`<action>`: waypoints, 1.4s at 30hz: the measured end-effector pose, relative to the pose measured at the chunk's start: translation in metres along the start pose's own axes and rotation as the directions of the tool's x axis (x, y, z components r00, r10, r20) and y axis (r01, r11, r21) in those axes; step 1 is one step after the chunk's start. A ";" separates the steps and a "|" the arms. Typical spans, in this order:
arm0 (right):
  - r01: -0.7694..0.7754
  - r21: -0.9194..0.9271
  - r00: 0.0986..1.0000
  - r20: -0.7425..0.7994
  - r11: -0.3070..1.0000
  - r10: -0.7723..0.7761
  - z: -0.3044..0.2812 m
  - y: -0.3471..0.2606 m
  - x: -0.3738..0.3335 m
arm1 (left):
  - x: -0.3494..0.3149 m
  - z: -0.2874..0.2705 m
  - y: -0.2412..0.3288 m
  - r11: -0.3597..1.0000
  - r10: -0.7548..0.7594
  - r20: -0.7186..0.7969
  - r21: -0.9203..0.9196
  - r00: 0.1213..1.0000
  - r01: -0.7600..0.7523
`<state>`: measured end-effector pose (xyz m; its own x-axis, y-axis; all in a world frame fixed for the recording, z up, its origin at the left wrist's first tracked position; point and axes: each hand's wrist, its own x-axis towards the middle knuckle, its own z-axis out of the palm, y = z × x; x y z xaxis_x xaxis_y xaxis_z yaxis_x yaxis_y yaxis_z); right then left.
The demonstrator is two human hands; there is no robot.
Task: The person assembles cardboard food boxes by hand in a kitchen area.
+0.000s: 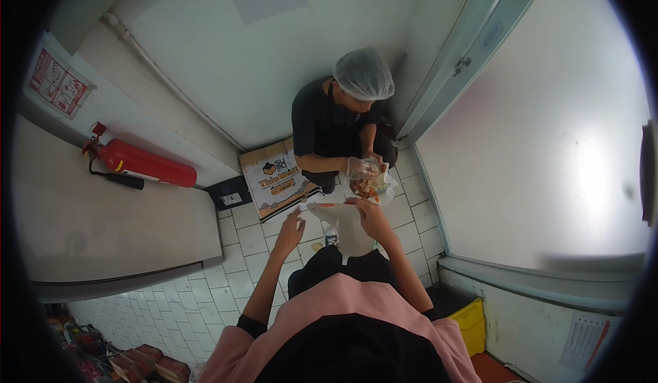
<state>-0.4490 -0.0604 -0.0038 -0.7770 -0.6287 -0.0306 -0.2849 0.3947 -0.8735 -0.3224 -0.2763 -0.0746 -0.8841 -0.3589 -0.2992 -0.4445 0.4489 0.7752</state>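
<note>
Head view: The left hand (293, 226) was held in the air with its fingers apart, grasping nothing, just beside the left corner of a pale sheet (353, 229). The right hand (370, 216) was clamped on the upper edge of this sheet, near its right corner. The sheet hung in front of the person's lap; whether it was flat or a bag could not be told.

The tiled floor (236, 283) lay bare between the left forearm and a grey cabinet (137, 211). On the right, a pale panel (534, 157) bounded the working area, its lower frame well apart from the right hand. Ahead, a crouching co-worker (315, 119) limited forward reach.

The co-worker held an open white wrapper (392, 189) containing orange and pale food (365, 187), just beyond the right hand. A printed cardboard piece (274, 177) lay beyond the left hand, next to a black box (228, 194). A yellow bin (471, 326) stood near the right elbow; its contents could not be seen.
</note>
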 end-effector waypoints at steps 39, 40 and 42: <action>-0.861 0.434 0.507 0.703 0.265 0.499 -0.116 0.157 -0.055 | -0.054 0.171 0.182 0.981 0.101 0.255 -0.185 0.962 -0.054; -0.869 0.431 0.494 0.711 0.244 0.501 -0.118 0.157 -0.053 | -0.053 0.174 0.182 0.980 0.087 0.269 -0.195 0.959 -0.034; -0.886 0.388 0.464 0.742 0.255 0.483 -0.112 0.153 -0.055 | -0.057 0.174 0.178 0.986 0.073 0.235 -0.166 0.969 -0.034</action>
<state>-0.5132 0.1096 -0.0808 -0.0815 -0.5984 -0.7970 0.8335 0.3976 -0.3837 -0.3759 -0.0335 -0.0158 -0.9231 -0.1230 -0.3645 -0.3846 0.3187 0.8663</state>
